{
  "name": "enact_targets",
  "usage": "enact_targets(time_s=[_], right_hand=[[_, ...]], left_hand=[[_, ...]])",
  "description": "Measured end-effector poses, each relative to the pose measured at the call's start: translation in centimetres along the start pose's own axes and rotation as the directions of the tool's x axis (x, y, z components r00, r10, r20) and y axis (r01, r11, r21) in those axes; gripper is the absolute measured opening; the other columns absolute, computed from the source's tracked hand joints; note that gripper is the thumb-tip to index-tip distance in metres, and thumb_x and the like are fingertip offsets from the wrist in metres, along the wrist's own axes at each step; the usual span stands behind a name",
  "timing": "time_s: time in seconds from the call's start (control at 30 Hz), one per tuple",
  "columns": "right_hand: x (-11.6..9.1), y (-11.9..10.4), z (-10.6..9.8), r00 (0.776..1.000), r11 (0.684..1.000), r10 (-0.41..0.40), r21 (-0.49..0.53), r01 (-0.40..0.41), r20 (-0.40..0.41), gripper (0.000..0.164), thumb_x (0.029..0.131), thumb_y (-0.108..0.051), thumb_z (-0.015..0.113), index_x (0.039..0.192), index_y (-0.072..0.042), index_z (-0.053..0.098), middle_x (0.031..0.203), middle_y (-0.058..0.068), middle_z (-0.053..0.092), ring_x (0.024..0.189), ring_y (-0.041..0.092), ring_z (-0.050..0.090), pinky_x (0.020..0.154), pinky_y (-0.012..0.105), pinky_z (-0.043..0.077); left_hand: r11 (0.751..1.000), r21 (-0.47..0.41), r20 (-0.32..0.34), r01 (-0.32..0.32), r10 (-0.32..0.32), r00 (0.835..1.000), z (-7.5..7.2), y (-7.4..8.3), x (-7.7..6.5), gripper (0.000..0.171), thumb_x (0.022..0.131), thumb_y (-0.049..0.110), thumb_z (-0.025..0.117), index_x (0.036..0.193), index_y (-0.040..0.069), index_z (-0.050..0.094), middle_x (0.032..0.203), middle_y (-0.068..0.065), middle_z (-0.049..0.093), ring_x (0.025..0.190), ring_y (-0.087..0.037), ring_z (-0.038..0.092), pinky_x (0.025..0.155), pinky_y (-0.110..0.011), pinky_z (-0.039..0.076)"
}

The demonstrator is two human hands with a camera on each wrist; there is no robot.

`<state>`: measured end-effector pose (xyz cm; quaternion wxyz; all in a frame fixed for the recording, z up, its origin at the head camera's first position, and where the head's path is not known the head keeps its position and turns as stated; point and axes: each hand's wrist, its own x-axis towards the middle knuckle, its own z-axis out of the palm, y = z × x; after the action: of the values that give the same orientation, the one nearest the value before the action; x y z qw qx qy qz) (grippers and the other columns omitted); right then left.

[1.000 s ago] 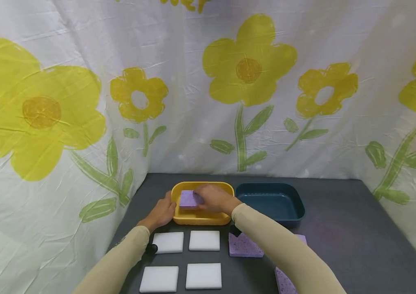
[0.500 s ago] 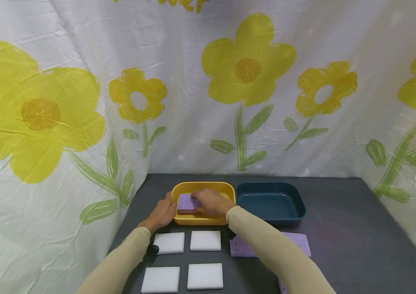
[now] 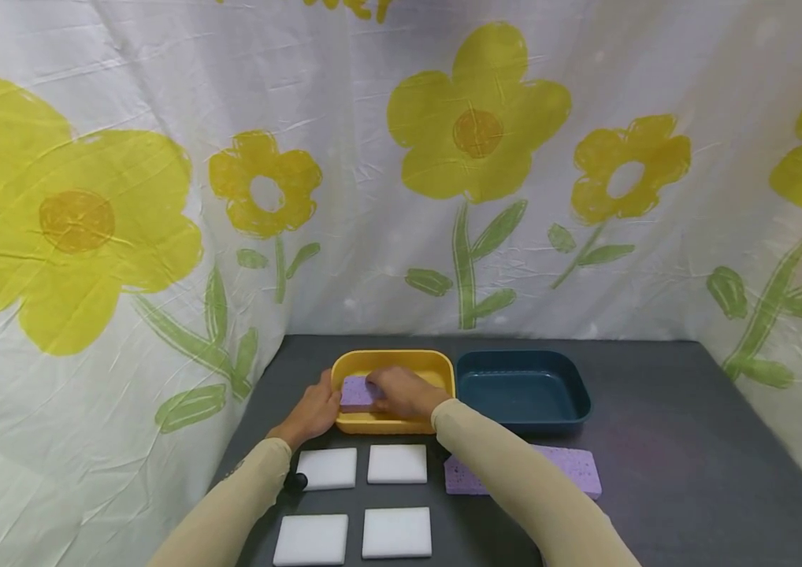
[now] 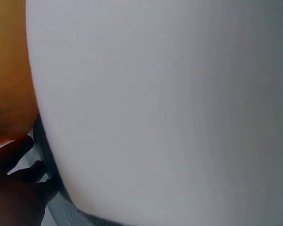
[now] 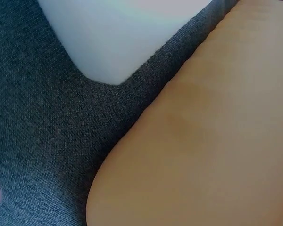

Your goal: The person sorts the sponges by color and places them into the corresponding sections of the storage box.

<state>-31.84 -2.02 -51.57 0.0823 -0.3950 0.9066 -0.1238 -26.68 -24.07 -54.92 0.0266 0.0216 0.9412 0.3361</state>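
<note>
A yellow tray (image 3: 387, 427) stands at the back of the dark table. Inside it, toward the left end, my right hand (image 3: 404, 391) grips the right part of a purple sponge (image 3: 356, 392), covering that part. My left hand (image 3: 312, 411) rests against the tray's left side, its fingers at the outer wall. In the left wrist view the fingers (image 4: 16, 188) extend beside the orange-looking tray wall (image 4: 9, 70), and a large white block (image 4: 155, 113) fills most of the picture. The right wrist view shows the tray wall (image 5: 203, 132) but no fingers.
A dark blue tray (image 3: 514, 391) stands to the right of the yellow one. In front lie several white rectangular blocks (image 3: 397, 532) in two rows. Purple sponge material (image 3: 573, 469) lies to their right, partly hidden by my right sleeve (image 3: 514, 488).
The purple sponge has gone down and slightly left inside the yellow tray, my right hand moving with it. My left hand has stayed at the tray's side.
</note>
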Motion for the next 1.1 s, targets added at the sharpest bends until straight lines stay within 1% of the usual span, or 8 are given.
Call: enact_targets(time_s=[0.23,0.5,0.57,0.63,0.77,0.83,1.0,1.1], right_hand=[[-0.1,-0.1,0.2,1.0,0.999,0.027,0.034,-0.027,-0.004,0.051,0.103,-0.031,0.078,0.148,-0.011,0.065,0.141,0.001,0.072,0.121,0.014,0.067,0.116,0.035,0.051],[-0.2,-0.2,0.2,1.0,0.999,0.026,0.019,-0.026,-0.015,0.051,0.104,-0.031,0.078,0.149,-0.012,0.064,0.141,0.001,0.072,0.125,0.017,0.067,0.118,0.036,0.05],[-0.4,-0.1,0.1,1.0,1.0,0.014,0.016,-0.014,-0.014,0.051,0.105,-0.031,0.076,0.15,-0.012,0.063,0.143,0.001,0.071,0.128,0.018,0.066,0.12,0.036,0.048],[-0.6,0.0,-0.1,1.0,1.0,0.001,0.013,-0.001,-0.014,0.051,0.106,-0.031,0.074,0.152,-0.013,0.061,0.147,0.001,0.069,0.135,0.019,0.064,0.123,0.038,0.045],[-1.0,0.4,-0.7,1.0,1.0,-0.024,0.011,0.024,-0.02,0.051,0.109,-0.031,0.069,0.154,-0.011,0.059,0.152,0.003,0.066,0.142,0.022,0.061,0.125,0.039,0.042],[-1.1,0.7,-1.0,0.999,0.999,-0.036,-0.002,0.036,-0.031,0.049,0.109,-0.03,0.069,0.153,-0.011,0.06,0.151,0.004,0.067,0.14,0.022,0.062,0.125,0.039,0.043],[-1.8,1.6,-1.9,0.995,0.996,-0.091,-0.02,0.09,-0.042,0.041,0.108,-0.026,0.069,0.144,-0.006,0.064,0.137,0.007,0.072,0.122,0.022,0.068,0.117,0.039,0.05],[-2.6,1.7,-2.7,0.994,0.994,-0.105,0.01,0.105,-0.032,0.044,0.108,-0.024,0.068,0.146,-0.002,0.062,0.14,0.012,0.071,0.127,0.026,0.068,0.118,0.042,0.049]], left_hand=[[1.0,-0.005,0.004,0.001,-0.001,1.0,0.1,-0.1,0.1,0.053,0.114,0.017,0.042,0.16,-0.005,0.031,0.129,-0.023,0.07,0.105,-0.027,0.066,0.099,-0.054,0.054],[1.0,-0.02,0.017,0.011,-0.01,1.0,0.1,-0.1,0.2,0.053,0.115,0.018,0.042,0.161,-0.004,0.03,0.137,-0.025,0.067,0.11,-0.028,0.067,0.105,-0.057,0.053],[1.0,-0.028,0.019,0.007,-0.007,1.0,0.2,-0.1,0.1,0.053,0.115,0.018,0.042,0.161,-0.005,0.03,0.138,-0.026,0.067,0.111,-0.029,0.067,0.106,-0.057,0.053],[0.999,-0.033,0.021,0.01,-0.01,1.0,0.2,-0.1,0.1,0.054,0.115,0.019,0.041,0.162,-0.004,0.029,0.14,-0.026,0.066,0.114,-0.029,0.067,0.108,-0.058,0.052],[1.0,-0.025,0.02,0.015,-0.015,1.0,0.2,0.0,0.0,0.056,0.114,0.019,0.04,0.163,-0.005,0.027,0.142,-0.028,0.065,0.117,-0.03,0.066,0.109,-0.058,0.051],[1.0,-0.024,0.017,0.017,-0.017,1.0,0.2,0.1,0.0,0.056,0.114,0.019,0.04,0.163,-0.006,0.026,0.141,-0.027,0.065,0.116,-0.03,0.065,0.109,-0.059,0.051],[1.0,-0.021,0.021,0.016,-0.015,1.0,0.0,0.3,-0.1,0.055,0.114,0.018,0.04,0.162,-0.006,0.028,0.135,-0.025,0.067,0.109,-0.029,0.064,0.105,-0.057,0.052],[1.0,-0.016,0.026,0.019,-0.019,0.999,-0.1,0.3,-0.1,0.055,0.114,0.018,0.04,0.162,-0.007,0.027,0.134,-0.025,0.068,0.108,-0.029,0.064,0.103,-0.056,0.052]])
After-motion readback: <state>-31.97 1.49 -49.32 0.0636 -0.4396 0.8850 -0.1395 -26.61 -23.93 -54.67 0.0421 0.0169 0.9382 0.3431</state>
